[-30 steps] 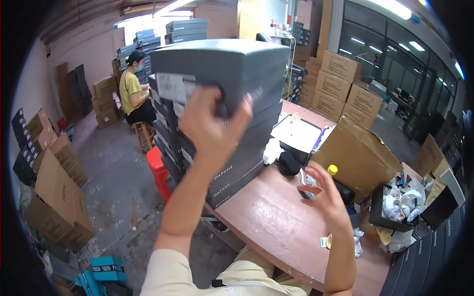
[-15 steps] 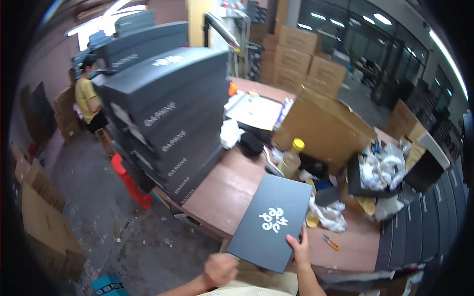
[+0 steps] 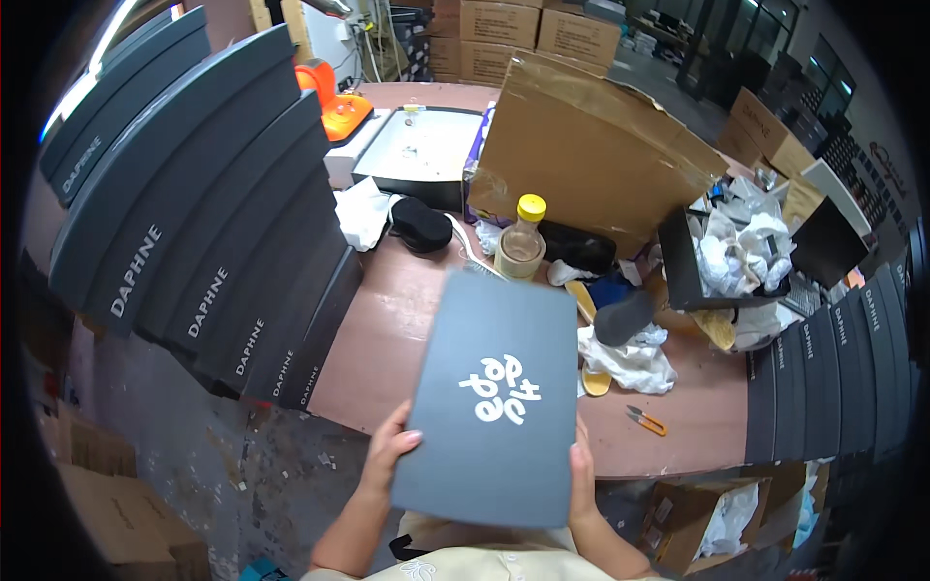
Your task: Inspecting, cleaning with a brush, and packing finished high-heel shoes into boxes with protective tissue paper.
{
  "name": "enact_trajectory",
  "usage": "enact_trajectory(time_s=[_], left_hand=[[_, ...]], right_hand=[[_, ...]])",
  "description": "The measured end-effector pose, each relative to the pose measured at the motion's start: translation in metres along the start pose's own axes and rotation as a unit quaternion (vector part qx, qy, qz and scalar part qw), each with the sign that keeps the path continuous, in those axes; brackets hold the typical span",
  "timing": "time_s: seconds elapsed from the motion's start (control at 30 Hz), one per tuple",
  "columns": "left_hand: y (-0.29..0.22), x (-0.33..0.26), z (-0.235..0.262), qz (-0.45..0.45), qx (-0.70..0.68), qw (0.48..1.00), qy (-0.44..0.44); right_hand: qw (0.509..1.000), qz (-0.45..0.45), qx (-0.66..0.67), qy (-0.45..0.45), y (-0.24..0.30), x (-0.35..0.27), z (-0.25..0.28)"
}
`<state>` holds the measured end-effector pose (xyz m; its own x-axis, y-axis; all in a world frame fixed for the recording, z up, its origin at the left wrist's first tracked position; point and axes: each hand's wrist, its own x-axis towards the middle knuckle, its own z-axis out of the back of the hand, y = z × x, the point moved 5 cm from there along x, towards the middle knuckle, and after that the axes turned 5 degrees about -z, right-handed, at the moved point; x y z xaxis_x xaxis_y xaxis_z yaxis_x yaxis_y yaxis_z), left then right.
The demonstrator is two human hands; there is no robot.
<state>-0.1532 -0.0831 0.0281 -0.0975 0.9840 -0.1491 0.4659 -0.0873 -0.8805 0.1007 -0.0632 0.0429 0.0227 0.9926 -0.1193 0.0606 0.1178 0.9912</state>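
Note:
A dark grey shoebox with white lettering on its lid is held between my two hands, in front of my body and over the table's near edge. My left hand grips its left side, thumb on the lid. On the opposite side my right hand is closed around the edge, its other fingers hidden beneath. Beyond the box stand a jar with a yellow cap and a brush. Orange-handled thread snips lie on the table to the right of the box.
Tall stacks of dark shoeboxes rise at the left, more at the right. A cardboard sheet stands behind the jar. A black box of crumpled plastic, a white cloth and a black round pad sit on the pinkish table.
My left hand, earlier a loose fist off the box, now grips its left side. The shoebox is turned more upright and sits nearer the middle. My view has swung to the right.

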Motion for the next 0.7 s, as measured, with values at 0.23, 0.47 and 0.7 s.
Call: enact_trajectory(time_s=[0.23,0.47,0.7], left_hand=[[-0.054,-0.039,0.077,-0.361,0.111,0.895,-0.236],[-0.010,-0.085,0.124,-0.375,0.516,0.653,-0.407],[-0.054,-0.049,0.147,-0.301,0.447,0.656,-0.528]], right_hand=[[0.947,-0.084,0.076,0.302,0.053,0.006,-0.156],[0.842,0.167,-0.230,0.459,0.032,0.029,-0.241],[0.836,0.214,-0.466,0.194,0.030,0.158,-0.091]])
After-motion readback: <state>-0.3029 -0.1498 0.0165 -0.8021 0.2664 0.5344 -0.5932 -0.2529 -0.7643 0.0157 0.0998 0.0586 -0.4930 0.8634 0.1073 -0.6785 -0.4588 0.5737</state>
